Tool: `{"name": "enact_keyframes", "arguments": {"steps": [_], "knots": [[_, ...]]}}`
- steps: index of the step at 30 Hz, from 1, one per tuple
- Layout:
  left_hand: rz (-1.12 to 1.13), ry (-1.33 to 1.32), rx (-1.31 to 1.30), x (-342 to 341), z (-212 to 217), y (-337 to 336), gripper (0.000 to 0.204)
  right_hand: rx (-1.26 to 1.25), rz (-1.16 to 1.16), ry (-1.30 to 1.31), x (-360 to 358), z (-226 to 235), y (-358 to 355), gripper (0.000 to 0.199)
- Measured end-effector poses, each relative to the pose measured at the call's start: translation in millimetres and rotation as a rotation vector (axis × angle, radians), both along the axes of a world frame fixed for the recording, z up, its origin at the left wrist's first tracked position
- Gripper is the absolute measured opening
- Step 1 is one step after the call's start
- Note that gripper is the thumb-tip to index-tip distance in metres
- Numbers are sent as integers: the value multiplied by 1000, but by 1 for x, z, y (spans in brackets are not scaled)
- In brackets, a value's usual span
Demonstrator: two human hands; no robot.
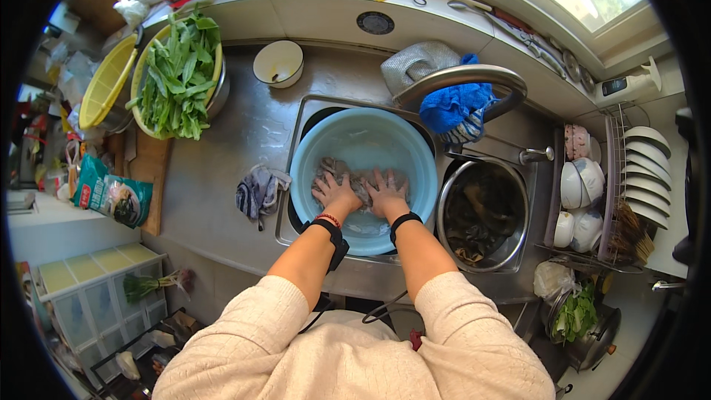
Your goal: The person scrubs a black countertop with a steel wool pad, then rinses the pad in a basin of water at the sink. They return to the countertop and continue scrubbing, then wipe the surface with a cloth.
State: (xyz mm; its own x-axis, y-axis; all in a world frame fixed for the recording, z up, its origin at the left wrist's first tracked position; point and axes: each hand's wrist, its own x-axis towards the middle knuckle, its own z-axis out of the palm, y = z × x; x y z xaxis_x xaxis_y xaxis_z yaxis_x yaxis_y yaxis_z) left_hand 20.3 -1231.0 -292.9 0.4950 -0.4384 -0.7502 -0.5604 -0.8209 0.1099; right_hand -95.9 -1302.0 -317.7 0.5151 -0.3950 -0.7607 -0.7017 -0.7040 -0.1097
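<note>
In the light blue basin (363,141) set in the sink, we are pressing both hands, left hand (335,192) and right hand (386,194), fingers spread flat and gripping nothing, onto a grey wet cloth (355,178) lying in shallow water. We are judging that pushing hard could be tipping the basin and slopping water over the steel counter (222,178).

Your steel counter (222,178) carries a white bowl (278,64) at upper centre, a colander of greens (176,78) upper left, a cutting board (150,170), and a rag (258,191) at centre left.
</note>
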Motion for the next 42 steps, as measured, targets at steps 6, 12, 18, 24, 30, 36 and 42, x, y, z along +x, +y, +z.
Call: {"name": "enact_keyframes", "arguments": {"steps": [6, 12, 18, 24, 30, 36, 42], "knots": [[70, 30, 12, 8, -9, -13, 91, -53, -25, -96, -1, -11, -9, 65], [942, 474, -562, 26, -53, -6, 78, 467, -642, -598, 1, 5, -39, 52], [1505, 1470, -586, 16, -48, -5, 57, 876, -851, -907, 19, 63, -13, 27], [1422, 1639, -701, 6, -37, -14, 43, 422, -504, -1038, 29, 74, 2, 19], [1274, 1630, -781, -1, -51, -18, 40, 195, -524, -1035, 34, 66, 0, 28], [1470, 1493, -406, 2, -19, -14, 36, -15, -636, -1032, 34, 42, -11, 31], [1283, 975, -661, 14, -24, -7, 29, -75, -554, -766, 17, 37, -45, 36]]}}
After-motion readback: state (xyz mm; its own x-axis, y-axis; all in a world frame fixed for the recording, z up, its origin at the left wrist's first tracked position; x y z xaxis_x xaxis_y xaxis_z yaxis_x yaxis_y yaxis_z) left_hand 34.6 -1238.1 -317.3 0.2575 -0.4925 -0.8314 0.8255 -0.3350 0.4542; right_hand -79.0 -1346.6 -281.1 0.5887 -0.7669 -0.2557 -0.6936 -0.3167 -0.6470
